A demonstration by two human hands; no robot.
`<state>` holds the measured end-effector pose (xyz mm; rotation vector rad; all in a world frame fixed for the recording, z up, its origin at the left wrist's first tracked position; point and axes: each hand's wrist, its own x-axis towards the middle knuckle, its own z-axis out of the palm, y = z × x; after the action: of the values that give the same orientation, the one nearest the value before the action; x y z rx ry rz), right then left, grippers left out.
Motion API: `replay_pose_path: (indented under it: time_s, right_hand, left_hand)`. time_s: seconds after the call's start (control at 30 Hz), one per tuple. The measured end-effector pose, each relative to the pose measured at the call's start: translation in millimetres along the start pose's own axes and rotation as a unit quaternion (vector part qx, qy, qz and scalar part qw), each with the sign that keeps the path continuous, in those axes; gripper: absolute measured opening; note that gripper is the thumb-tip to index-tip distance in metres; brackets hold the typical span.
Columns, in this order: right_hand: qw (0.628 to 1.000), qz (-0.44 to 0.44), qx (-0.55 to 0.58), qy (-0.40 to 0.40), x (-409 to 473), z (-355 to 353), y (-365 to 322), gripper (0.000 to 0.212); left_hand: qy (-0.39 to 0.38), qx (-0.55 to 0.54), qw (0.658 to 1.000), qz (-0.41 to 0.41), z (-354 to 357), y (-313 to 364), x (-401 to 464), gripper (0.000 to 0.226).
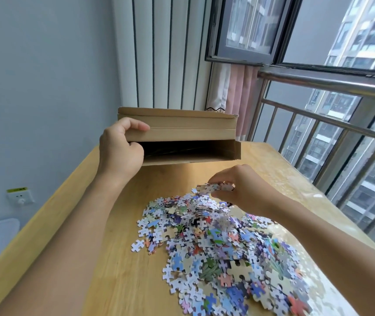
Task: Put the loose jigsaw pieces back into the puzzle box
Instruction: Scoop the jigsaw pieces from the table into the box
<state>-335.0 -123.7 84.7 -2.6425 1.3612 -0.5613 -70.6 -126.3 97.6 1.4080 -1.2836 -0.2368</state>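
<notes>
Gathering puzzle pieces at the window table

The cardboard puzzle box at 12 o'clock gapes dark, its contents unreadable; the left hand grips its left end. The right hand pinches a few jigsaw pieces above the loose pile at 5 o'clock on the wooden table. The wall socket label at 9 o'clock is illegible; a railing stands at 2 o'clock.

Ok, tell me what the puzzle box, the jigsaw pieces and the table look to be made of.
Puzzle box: plain brown cardboard, matte, with visible fold creases and raw-cut flap edges.
Jigsaw pieces: probably thin printed card; coloured faces, pale plain backs on the flipped ones.
Table: light wood or a wood-look laminate; faint grain shows, and its smooth top reflects the window light. Which one, the view cannot settle.
</notes>
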Motion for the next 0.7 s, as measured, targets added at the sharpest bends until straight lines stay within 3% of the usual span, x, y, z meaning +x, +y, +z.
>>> replay_pose_path:
  time_s: [0.13, 0.23, 0.47, 0.7]
  right_hand:
    - [0.996, -0.029, 0.037, 0.077, 4, -25, -12, 0.017]
    - [0.984, -0.100, -0.047, 0.137, 17, -38, -19, 0.017]
    - [0.950, -0.123, -0.265, 0.109, 50, -19, -10, 0.024]
    - [0.950, -0.085, -0.243, 0.177, 68, -3, -9, 0.025]
  left_hand:
    - [-0.003, -0.017, 1.000, -0.018, -1, 1, 2, 0.056]
    - [-0.006, -0.018, 0.999, -0.026, -1, 4, 1, 0.057]
    - [0.006, -0.034, 0.999, -0.021, -7, 10, 2, 0.058]
    - [0.002, -0.043, 0.999, -0.021, -15, 17, 2, 0.059]
